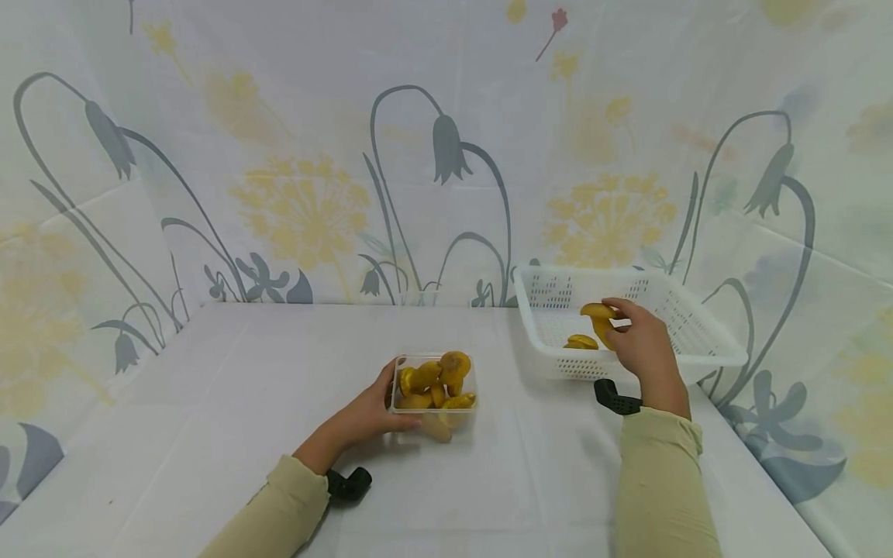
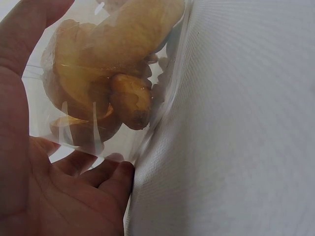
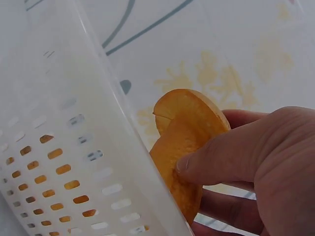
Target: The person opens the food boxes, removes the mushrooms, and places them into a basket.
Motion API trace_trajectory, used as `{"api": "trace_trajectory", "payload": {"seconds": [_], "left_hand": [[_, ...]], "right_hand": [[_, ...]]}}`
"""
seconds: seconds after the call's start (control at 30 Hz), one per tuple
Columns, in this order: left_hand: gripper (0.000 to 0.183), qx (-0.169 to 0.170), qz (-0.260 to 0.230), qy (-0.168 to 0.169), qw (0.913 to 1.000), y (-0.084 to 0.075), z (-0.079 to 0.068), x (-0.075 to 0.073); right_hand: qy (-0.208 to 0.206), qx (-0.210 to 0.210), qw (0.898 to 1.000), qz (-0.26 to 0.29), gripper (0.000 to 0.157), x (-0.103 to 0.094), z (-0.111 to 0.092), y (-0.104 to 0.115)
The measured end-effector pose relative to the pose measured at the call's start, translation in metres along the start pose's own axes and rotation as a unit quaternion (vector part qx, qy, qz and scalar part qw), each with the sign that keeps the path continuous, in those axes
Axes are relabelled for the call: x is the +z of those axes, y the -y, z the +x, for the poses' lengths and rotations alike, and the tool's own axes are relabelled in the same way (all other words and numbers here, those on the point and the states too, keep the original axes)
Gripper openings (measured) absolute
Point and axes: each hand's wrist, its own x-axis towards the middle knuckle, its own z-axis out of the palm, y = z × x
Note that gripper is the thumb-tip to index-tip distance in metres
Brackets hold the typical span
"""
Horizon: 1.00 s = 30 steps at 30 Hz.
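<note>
A clear plastic box point(image 1: 401, 411) stands on the table, filled with several yellow-brown mushrooms point(image 1: 424, 377). My left hand point(image 1: 366, 418) grips its left side, thumb at the near wall and fingers around the far side; the left wrist view shows mushrooms point(image 2: 130, 98) through the wall. Over at the right, my right hand point(image 1: 645, 345) pinches one yellow mushroom point(image 1: 598, 311) between thumb and fingers, cap upward, above the near rim of a white basket point(image 1: 544, 349). In the right wrist view the thumb presses on the stem of that mushroom point(image 3: 182, 128).
At least one more yellow mushroom point(image 1: 580, 342) lies in the basket, and yellow shows through its slots. A white cloth point(image 1: 230, 403) covers the table. Behind it hangs a flower-patterned curtain point(image 1: 307, 116). Each wrist wears a black device point(image 1: 349, 486).
</note>
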Motion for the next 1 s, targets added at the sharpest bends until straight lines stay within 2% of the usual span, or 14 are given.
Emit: {"api": "trace_trajectory", "payload": {"seconds": [0.77, 1.0], "left_hand": [[0.117, -0.008, -0.002, -0.002, 1.0, -0.002, 0.0, 0.0], [0.117, -0.008, -0.002, -0.004, 1.0, -0.002, -0.001, 0.0]], "right_hand": [[-0.007, 0.018, 0.999, -0.038, 0.05, 0.003, 0.004, -0.013], [0.006, 0.048, 0.998, -0.029, 0.054, 0.004, 0.004, -0.012]]}}
